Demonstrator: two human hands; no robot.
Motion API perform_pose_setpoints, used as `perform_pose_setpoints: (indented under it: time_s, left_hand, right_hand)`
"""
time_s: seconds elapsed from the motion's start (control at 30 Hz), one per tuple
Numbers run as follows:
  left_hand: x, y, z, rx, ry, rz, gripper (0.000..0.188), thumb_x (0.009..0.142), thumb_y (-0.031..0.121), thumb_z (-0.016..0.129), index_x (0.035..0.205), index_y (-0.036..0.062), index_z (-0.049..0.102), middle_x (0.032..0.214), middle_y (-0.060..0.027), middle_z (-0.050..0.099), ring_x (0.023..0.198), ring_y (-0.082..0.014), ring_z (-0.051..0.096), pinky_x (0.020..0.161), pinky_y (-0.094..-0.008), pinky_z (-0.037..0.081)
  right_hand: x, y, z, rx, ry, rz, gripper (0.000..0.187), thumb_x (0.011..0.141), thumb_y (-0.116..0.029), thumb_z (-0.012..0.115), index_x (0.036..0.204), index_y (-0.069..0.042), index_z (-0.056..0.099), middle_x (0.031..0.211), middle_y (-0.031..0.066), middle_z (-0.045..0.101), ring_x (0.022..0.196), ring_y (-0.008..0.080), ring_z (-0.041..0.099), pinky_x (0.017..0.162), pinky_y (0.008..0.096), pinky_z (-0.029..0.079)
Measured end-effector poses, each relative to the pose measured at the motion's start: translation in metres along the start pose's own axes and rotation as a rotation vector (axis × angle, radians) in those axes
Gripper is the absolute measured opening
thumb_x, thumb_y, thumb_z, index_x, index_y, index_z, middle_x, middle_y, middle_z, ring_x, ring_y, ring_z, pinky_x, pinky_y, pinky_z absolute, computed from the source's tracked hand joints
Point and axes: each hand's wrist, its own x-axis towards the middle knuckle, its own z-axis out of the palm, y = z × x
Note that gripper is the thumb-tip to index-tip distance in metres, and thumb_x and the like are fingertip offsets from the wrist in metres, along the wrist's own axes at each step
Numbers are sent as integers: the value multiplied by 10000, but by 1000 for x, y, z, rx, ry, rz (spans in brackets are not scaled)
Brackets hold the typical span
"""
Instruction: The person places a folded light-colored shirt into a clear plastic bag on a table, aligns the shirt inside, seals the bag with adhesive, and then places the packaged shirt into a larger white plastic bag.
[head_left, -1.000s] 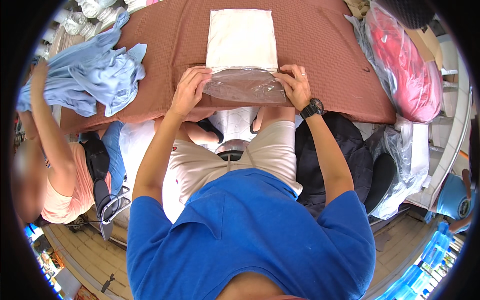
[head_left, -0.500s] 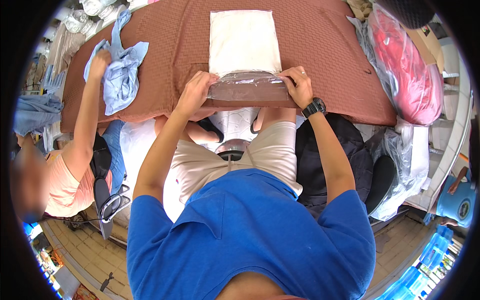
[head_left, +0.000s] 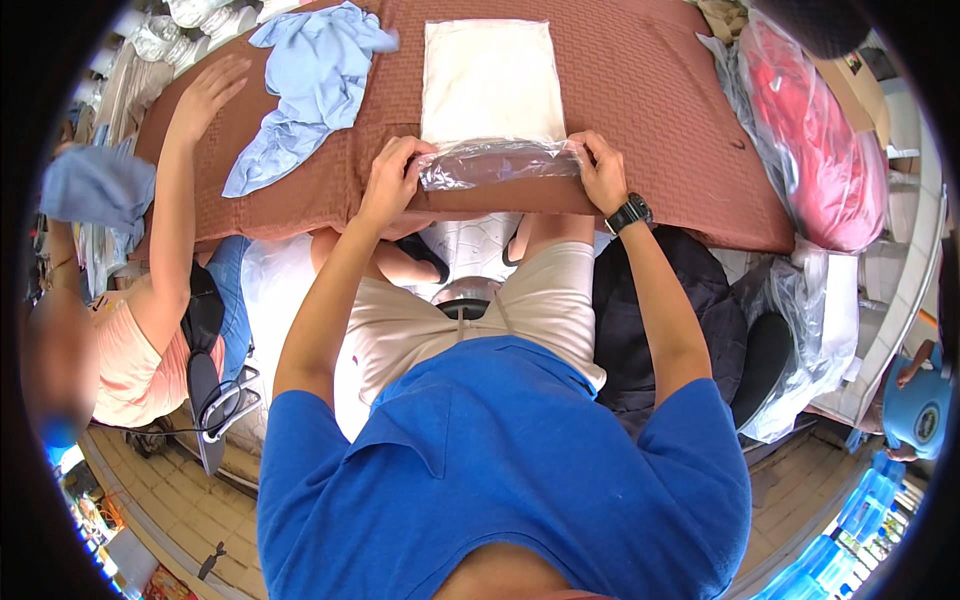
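A folded cream-white cloth (head_left: 492,85) lies flat on the table inside a clear plastic bag (head_left: 500,166). The bag's loose, crinkled end faces me near the table's front edge. My left hand (head_left: 392,180) is closed, pinching the left corner of that plastic between thumb and fingers. On the opposite corner my right hand (head_left: 602,175), below a black wristwatch, pinches the plastic too. The clear strip stretches between both hands and folds a little over the cloth's lower edge.
A brown textured cover lies over the table (head_left: 650,100). To the left, a co-worker's raised hand (head_left: 212,92) is near a light blue garment (head_left: 320,70); a darker blue cloth (head_left: 100,185) hangs beside it. A plastic-wrapped red bundle (head_left: 810,130) stands at the right edge.
Both my hands keep their pinch, and the plastic end has lifted and curled slightly toward the cloth. At left, the light blue garment has moved right and away, out of the co-worker's hand.
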Motion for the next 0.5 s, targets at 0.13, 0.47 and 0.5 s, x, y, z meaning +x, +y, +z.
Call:
perform_pose_setpoints:
  time_s: [0.13, 0.47, 0.5]
  left_hand:
    - [4, -7, 5, -16, 33, -146, 60, 943, 29, 664, 999, 27, 683, 850, -144, 638, 760, -294, 608, 722, -403, 500]
    - [17, -15, 16, 135, 76, -277, 237, 1043, 222, 591, 976, -4, 618, 833, -186, 650, 742, -319, 602, 724, -392, 485]
    - [17, -14, 16, 138, 77, -287, 244, 1045, 231, 587, 973, 0, 617, 831, -186, 651, 736, -322, 601, 718, -396, 484]
  right_hand:
    - [4, 7, 2, 56, 10, 28, 185, 1045, -176, 587, 1001, -20, 676, 877, 136, 716, 760, 270, 667, 724, 358, 531]
    - [12, 3, 20, -101, 111, 122, 284, 1077, -303, 515, 941, -71, 605, 755, 125, 729, 745, 381, 706, 684, 484, 537]
    - [13, 2, 22, -126, 116, 146, 294, 1076, -319, 513, 940, -74, 601, 751, 127, 727, 749, 388, 704, 678, 491, 534]
